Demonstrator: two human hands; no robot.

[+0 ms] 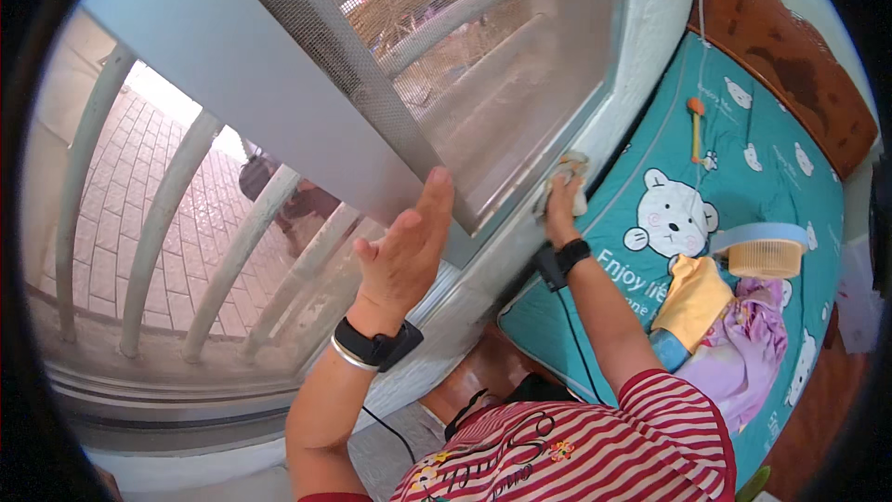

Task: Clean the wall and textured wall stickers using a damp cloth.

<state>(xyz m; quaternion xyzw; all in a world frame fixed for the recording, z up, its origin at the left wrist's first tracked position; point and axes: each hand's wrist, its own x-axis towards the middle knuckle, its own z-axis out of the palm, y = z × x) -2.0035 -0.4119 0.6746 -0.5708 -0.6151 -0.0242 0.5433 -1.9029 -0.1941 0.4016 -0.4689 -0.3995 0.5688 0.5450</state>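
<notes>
My right hand [563, 213] grips a crumpled pale cloth [575, 171] at the white ledge [516, 251] below the window, close to the bed's edge. My left hand [408, 244] is raised in front of the sliding window's grey frame [341, 146], thumb away from the fingers, holding nothing. Whether its fingertips touch the frame I cannot tell. A mesh screen [446, 49] fills the upper part of the window. Both wrists wear black bands, with cables trailing from them.
White bars [230, 258] stand outside the window opening; beyond them a person [293, 188] bends over brick paving. At right, a bed with a teal bear-print sheet [627, 335] holds a toy mallet [695, 129], a blue-rimmed basket [763, 258], yellow cloth [693, 300] and purple cloth [739, 362].
</notes>
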